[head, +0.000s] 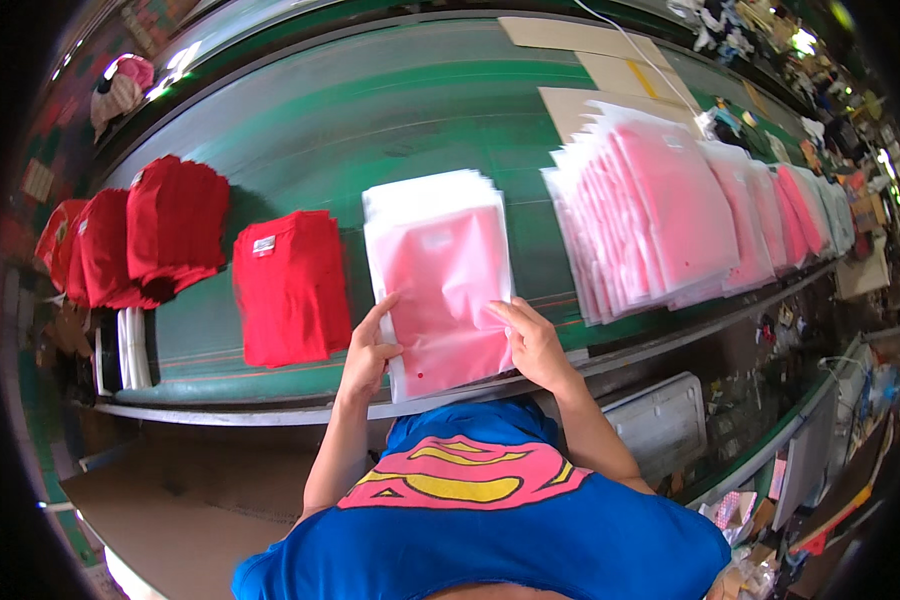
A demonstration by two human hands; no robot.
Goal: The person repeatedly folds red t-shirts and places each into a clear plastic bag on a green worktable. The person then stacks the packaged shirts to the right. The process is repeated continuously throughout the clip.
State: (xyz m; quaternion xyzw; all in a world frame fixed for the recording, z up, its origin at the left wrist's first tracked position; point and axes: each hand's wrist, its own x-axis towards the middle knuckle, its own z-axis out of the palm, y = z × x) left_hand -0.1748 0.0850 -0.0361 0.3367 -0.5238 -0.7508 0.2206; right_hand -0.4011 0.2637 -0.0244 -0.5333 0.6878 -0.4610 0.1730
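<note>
A frosted plastic bag with a folded red garment inside (450, 300) lies flat before me, over a stack of white plastic bags (429, 189). My left hand (371, 349) grips its left edge, thumb and fingers at the lower half. On the opposite edge my right hand (534, 341) holds the bag, its fingertips resting on the plastic. To the left lies a pile of folded red garments (292, 289), with a label showing at the top of the uppermost one. Taller piles of red garments (176, 221) stand farther left.
Many bagged garments (667, 202) lie in overlapping stacks along the right of the green table (420, 97). Behind them are flat cardboard sheets (570, 105) and a white cable. A large cardboard box (195, 487) stands below the table's near edge at left. A white plastic lid or tray (656, 424) is at lower right.
</note>
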